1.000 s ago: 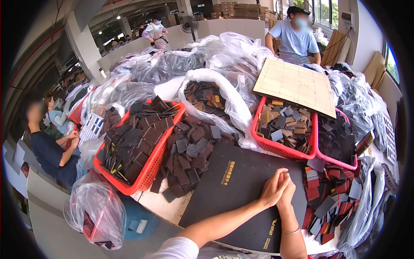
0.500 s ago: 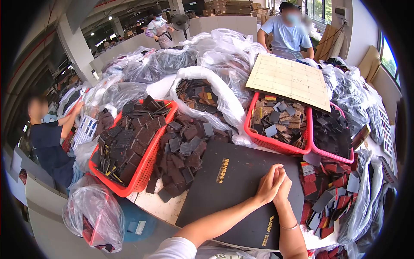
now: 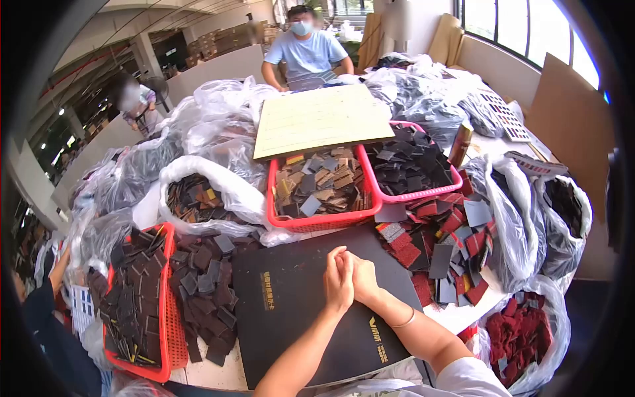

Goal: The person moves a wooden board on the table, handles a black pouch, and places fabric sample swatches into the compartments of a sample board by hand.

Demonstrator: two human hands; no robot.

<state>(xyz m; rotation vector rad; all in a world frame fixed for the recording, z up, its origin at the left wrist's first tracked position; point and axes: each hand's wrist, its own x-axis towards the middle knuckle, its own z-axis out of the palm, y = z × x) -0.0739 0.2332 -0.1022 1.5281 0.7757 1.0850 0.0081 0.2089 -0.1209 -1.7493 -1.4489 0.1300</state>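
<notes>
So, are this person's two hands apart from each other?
No, the left hand and the right hand are clasped together over the black board.

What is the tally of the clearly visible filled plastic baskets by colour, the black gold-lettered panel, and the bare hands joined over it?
Red perforated plastic baskets: 2
Pink plastic basket: 1
Flat black gold-lettered panel: 1
Left hand and right hand: 2
Total: 6

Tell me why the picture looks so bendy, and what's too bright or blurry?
Head view: dark rounded edges and curved lines suggest a fisheye lens; head view: the windows glare white, upper right; head view: the far person's head, upper left, is smudged, while the left hand and right hand look fairly sharp.
</notes>
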